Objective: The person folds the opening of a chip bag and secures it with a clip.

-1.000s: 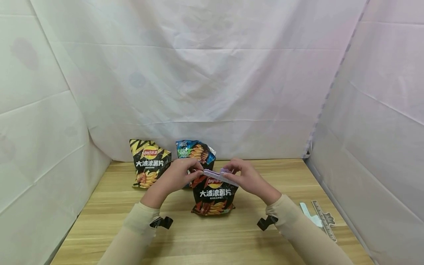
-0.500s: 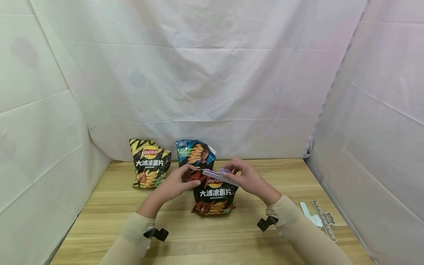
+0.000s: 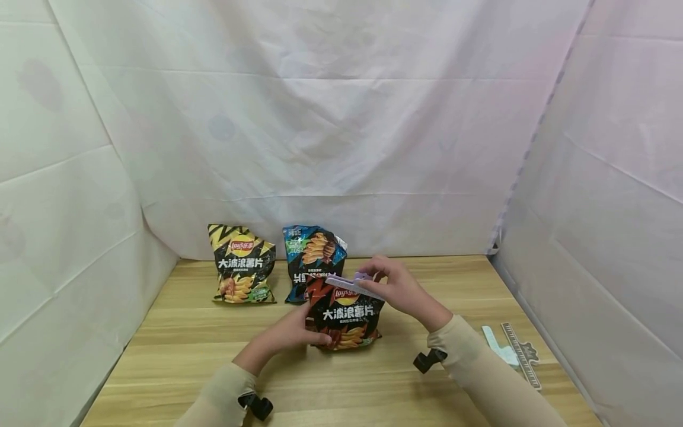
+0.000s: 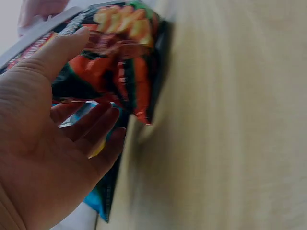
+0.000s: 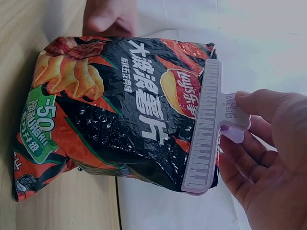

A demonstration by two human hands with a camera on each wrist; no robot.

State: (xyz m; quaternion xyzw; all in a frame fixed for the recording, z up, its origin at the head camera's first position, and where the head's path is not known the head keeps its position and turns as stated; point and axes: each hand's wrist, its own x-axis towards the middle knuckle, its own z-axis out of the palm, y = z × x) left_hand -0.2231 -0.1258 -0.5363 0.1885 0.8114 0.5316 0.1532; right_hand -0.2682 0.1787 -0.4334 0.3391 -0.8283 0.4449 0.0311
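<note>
Two hands on bag (image 3: 344,314) — right hand (image 3: 397,290) pinches clip (image 3: 354,284) at centre frame, left hand (image 3: 293,335) cups its base; light, crinkly, crushable — grip edges.

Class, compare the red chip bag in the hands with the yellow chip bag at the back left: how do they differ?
The red chip bag carries a lilac clip across its top; the yellow chip bag shows none. The right hand and left hand hold the red one; the yellow one stands untouched. Both stand upright on the table, with black fronts.
</note>
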